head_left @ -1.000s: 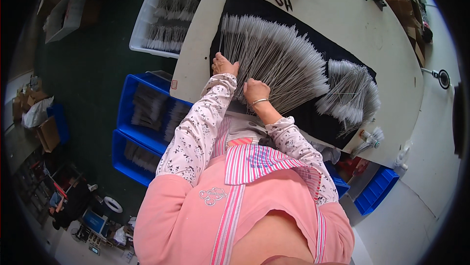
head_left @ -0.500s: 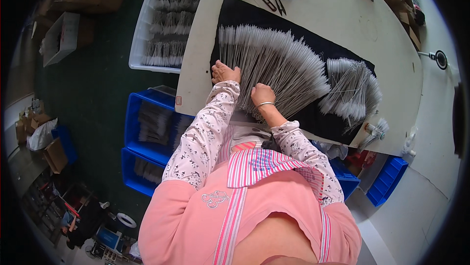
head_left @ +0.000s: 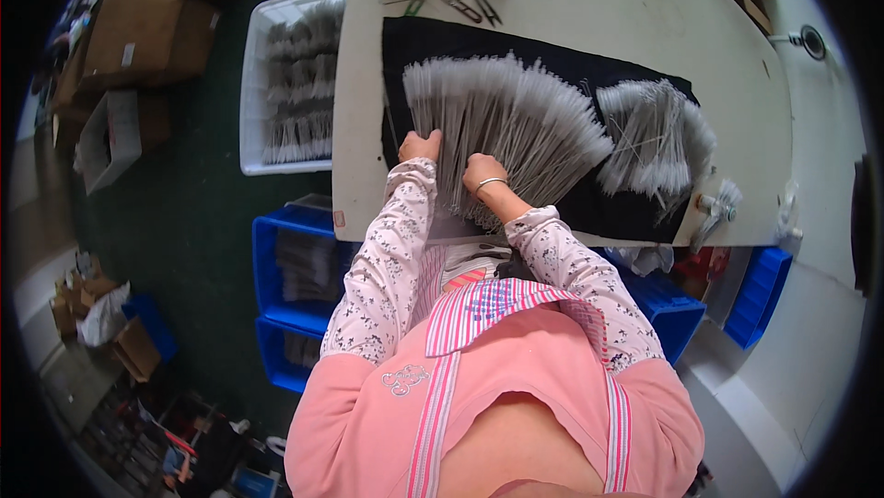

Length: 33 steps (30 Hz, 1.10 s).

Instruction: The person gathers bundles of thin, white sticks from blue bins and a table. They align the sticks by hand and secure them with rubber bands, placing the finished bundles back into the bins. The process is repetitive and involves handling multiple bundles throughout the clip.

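Soft, fairly even light brightens the table (head_left: 599,15), while the green floor (head_left: 203,194) beyond its left edge sits dim. White brush tips (head_left: 502,75) blur slightly. Past the table's right edge, the pale wall (head_left: 815,157) curves toward a black, blue-fringed rim.

Head view: left-hand fisheye of a side-by-side pair, head-worn, facing steeply down over the wearer's pink top (head_left: 368,429) onto the worktable (head_left: 599,5). Range: pink top nearest, filling the lower middle; left hand (head_left: 420,145) and right hand (head_left: 483,171) farther off, near centre; floor (head_left: 207,167) and wall (head_left: 824,130) outermost, bent toward a dark round rim.
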{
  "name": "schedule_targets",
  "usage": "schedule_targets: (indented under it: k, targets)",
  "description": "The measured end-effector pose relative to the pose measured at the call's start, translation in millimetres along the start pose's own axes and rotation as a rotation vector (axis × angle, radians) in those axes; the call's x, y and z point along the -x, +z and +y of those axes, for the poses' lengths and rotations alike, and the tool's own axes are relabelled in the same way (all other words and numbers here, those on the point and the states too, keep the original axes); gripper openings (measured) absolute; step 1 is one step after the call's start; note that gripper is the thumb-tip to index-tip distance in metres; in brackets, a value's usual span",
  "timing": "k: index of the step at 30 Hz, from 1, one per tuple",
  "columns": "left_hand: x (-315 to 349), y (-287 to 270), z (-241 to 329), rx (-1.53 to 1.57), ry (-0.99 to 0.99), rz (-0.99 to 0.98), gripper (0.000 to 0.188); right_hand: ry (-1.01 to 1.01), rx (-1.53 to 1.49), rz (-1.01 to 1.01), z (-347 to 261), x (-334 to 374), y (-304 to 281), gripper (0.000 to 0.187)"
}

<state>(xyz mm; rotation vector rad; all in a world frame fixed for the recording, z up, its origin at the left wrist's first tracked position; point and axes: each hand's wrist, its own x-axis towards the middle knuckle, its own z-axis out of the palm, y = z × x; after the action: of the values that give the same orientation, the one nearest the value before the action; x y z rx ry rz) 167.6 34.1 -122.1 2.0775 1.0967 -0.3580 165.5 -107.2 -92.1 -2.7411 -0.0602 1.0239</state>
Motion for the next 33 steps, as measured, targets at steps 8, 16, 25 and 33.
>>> schedule_targets:
  k: [8,16,25,33]
  targets:
    - [-33,34,-21,0.269,0.261,-0.151,0.085,0.01,-0.101,-0.038,-9,13,-23,0.023]
    - [-5,22,14,0.53,0.1,-0.401,0.064,-0.02,-0.18,-0.002,6,18,-17,0.023]
    - [18,9,15,0.716,0.141,-0.464,0.038,-0.056,-0.079,0.041,10,26,-24,0.022]
    - [15,-7,-8,0.978,0.016,-0.505,0.031,-0.074,-0.246,0.304,-2,32,-13,0.019]
